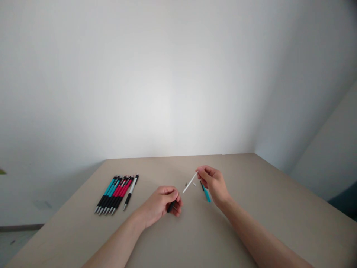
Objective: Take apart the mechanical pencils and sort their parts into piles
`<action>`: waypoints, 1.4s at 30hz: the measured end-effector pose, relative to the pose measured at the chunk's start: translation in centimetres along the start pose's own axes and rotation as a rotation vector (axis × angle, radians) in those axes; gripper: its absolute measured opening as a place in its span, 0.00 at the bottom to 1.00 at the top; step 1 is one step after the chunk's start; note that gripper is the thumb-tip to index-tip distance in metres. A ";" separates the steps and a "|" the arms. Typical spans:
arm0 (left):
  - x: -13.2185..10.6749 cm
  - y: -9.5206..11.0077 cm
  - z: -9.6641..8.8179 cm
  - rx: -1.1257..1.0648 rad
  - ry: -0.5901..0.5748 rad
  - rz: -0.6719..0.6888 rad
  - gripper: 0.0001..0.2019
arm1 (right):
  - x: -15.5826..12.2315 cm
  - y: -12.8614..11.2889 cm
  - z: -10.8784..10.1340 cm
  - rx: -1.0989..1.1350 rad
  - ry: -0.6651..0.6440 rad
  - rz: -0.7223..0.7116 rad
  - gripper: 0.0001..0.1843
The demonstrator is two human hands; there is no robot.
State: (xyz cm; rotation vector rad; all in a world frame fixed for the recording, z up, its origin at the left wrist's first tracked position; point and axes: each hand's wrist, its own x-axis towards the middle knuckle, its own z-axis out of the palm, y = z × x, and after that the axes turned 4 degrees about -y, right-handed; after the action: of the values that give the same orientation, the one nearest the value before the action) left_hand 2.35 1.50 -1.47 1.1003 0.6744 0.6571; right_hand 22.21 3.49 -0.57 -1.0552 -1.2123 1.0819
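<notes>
My left hand (164, 204) rests on the beige table (251, 208), fingers curled round a short black pen part (171, 206). My right hand (213, 184) is raised a little above the table and pinches the upper end of a thin white refill (190, 182) that slants down to the left. A teal pen barrel (206, 194) also shows under that hand, against its palm. A tiny grey piece (186, 184) and a small white piece (194, 184) lie on the table between the hands.
A row of several pens (114, 194), teal, red and one white (131, 191), lies side by side on the table's left part. A white wall stands behind the far edge. The table's right edge drops off toward a darker floor.
</notes>
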 end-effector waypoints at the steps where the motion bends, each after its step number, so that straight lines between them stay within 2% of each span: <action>1: 0.0 0.1 0.1 0.000 0.005 -0.004 0.16 | 0.0 -0.1 0.0 0.005 0.003 -0.002 0.18; 9: -0.1 0.4 0.6 0.036 0.049 -0.009 0.16 | -0.2 -0.4 0.4 0.096 -0.038 0.005 0.13; 14: -0.1 0.2 0.2 0.063 0.039 -0.012 0.16 | -0.8 -0.7 0.5 -0.114 -0.132 -0.115 0.15; 18: -0.3 0.4 0.1 0.060 0.020 -0.024 0.15 | -1.2 -0.7 0.5 -0.236 -0.201 -0.117 0.14; 20: -0.3 0.5 0.2 0.047 0.010 -0.031 0.15 | -1.4 -0.8 0.6 -0.354 -0.235 -0.166 0.14; 24: -0.2 0.6 0.2 0.042 -0.008 -0.036 0.14 | -2.0 -1.2 1.0 -0.574 -0.365 -0.276 0.13; 29: -0.1 0.3 0.0 0.060 -0.021 -0.033 0.13 | -2.6 -1.4 1.6 -0.684 -0.470 -0.271 0.11; 37: -0.1 0.1 -0.1 0.092 -0.012 -0.040 0.15 | -2.3 -1.4 1.4 -0.678 -0.484 -0.238 0.12; 42: -0.1 0.1 -0.2 0.103 0.000 -0.052 0.14 | -1.5 -1.5 0.2 -0.645 -0.419 -0.184 0.13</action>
State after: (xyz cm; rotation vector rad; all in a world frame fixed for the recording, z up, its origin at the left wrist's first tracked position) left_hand 2.10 1.54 -1.45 1.1733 0.7410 0.5827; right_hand 22.07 1.79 0.66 -1.1895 -2.0427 0.7979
